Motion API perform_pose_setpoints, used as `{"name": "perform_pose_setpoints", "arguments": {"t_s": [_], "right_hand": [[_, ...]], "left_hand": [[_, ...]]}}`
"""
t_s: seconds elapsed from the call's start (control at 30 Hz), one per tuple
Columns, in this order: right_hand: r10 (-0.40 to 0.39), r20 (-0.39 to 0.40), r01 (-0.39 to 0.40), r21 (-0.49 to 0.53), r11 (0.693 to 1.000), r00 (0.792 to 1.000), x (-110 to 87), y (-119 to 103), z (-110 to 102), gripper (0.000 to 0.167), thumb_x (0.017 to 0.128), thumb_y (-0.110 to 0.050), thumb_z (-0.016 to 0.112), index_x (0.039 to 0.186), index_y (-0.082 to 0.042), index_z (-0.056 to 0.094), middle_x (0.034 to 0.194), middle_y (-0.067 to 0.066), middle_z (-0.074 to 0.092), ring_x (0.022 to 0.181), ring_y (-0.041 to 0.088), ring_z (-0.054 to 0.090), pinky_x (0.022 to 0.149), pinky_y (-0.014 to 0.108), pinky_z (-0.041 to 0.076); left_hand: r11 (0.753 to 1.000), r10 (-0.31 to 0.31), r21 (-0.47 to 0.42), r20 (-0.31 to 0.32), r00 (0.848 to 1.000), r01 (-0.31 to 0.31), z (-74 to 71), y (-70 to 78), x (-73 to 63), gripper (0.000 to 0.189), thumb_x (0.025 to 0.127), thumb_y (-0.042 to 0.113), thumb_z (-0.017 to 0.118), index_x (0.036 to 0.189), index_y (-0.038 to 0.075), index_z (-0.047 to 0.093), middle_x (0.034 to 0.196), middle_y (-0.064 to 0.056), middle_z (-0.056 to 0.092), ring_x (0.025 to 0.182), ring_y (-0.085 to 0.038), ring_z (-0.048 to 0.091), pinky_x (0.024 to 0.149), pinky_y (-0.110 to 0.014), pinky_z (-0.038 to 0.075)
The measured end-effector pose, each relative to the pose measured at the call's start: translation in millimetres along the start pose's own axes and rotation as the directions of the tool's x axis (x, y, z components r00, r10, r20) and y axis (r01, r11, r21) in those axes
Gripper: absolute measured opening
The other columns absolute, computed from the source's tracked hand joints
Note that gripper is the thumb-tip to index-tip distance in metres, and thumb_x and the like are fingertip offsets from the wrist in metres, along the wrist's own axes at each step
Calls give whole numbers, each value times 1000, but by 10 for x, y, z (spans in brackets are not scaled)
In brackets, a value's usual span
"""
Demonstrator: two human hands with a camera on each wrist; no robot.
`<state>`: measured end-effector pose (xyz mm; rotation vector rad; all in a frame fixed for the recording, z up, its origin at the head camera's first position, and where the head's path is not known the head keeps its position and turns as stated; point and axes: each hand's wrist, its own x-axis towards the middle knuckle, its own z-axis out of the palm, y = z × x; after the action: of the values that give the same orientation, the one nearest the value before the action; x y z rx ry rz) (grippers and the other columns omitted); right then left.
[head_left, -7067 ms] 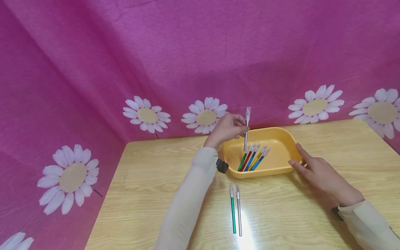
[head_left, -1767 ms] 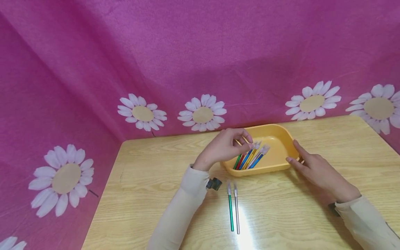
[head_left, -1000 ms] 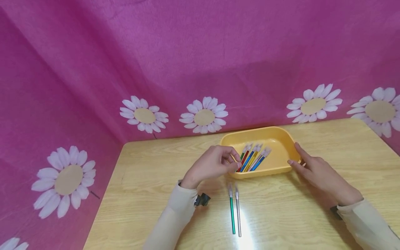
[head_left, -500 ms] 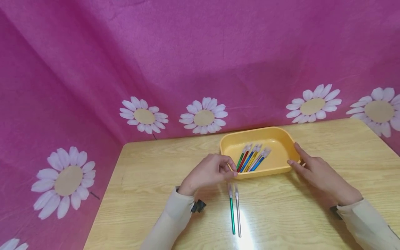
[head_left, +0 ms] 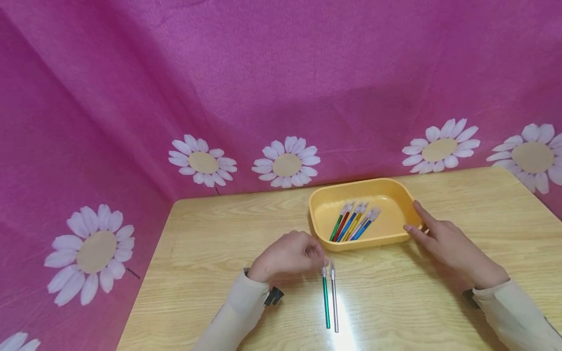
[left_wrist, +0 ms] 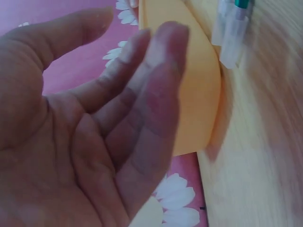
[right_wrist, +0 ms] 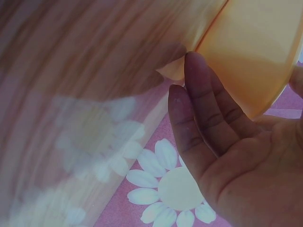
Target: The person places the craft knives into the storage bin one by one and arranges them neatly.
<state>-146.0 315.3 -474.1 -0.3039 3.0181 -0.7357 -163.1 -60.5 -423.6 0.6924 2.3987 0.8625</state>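
My left hand (head_left: pixel 291 256), fingers loosely curled and holding nothing, is over the capped tip of a green craft knife (head_left: pixel 326 302) on the table. Beside that knife lies a silver craft knife (head_left: pixel 335 302), roughly parallel. In the left wrist view the left palm (left_wrist: pixel 61 156) is bare, and the clear knife cap (left_wrist: pixel 234 45) shows beyond the fingertips. My right hand (head_left: pixel 456 248) holds the right end of the yellow plastic tray (head_left: pixel 391 239), thumb at the rim and fingers along the outer wall (right_wrist: pixel 251 56). Several capped craft knives (head_left: pixel 351 226), green, red, blue, gold and pinkish, lean together inside the tray.
The wood-grain table (head_left: pixel 219 243) meets a pink cloth (head_left: pixel 281 73) printed with white daisies along its back and left edges. A bright glare spot (head_left: pixel 344 336) lies near the front. Each wrist wears a small black camera (head_left: pixel 274 296).
A pinkish knife has joined the others in the tray since the oldest frame. My left hand has since drawn back emptied toward the two knives on the table. The right hand stays at the tray.
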Motion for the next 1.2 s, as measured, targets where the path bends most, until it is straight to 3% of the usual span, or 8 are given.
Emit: {"name": "perform_pose_setpoints", "arguments": {"t_s": [0.2,0.43,0.73,1.07,1.2], "right_hand": [[-9,-7,9,1,1000,1000,-1,-2,-7,78,109,-40,52,164,0,16,91,6,65,84,18,58,76,37,49],[-14,-15,15,3,1000,1000,6,-11,-12,78,109,-40,53,164,0,16,88,4,64,80,16,56,73,33,47],[14,17,-14,14,1000,1000,-2,1,-10,80,109,-43,52,165,-1,13,95,9,66,86,21,59,77,37,49],[-7,-6,7,13,1000,1000,0,28,-4,79,108,-40,54,164,0,15,90,6,66,82,18,58,73,34,48],[-4,3,4,15,1000,1000,2,20,9,78,109,-41,51,164,1,15,94,9,68,85,20,60,77,38,50]], "left_hand": [[995,-87,54,-2,996,87,51,11,4,18,93,29,79,80,17,76,63,6,58,58,-10,51,58,-23,42],[973,-191,132,-1,982,190,122,28,5,33,92,40,79,70,16,74,57,4,55,56,-14,50,56,-28,38],[932,-196,309,-8,981,188,277,64,7,42,89,47,80,59,21,67,58,6,55,61,-13,51,56,-27,37],[866,-223,445,-64,973,228,351,71,60,47,86,53,80,66,16,58,66,2,54,64,-17,51,61,-32,39],[859,-224,455,-75,972,233,390,59,71,47,84,53,82,66,16,58,65,2,53,62,-17,51,59,-33,40]]}}
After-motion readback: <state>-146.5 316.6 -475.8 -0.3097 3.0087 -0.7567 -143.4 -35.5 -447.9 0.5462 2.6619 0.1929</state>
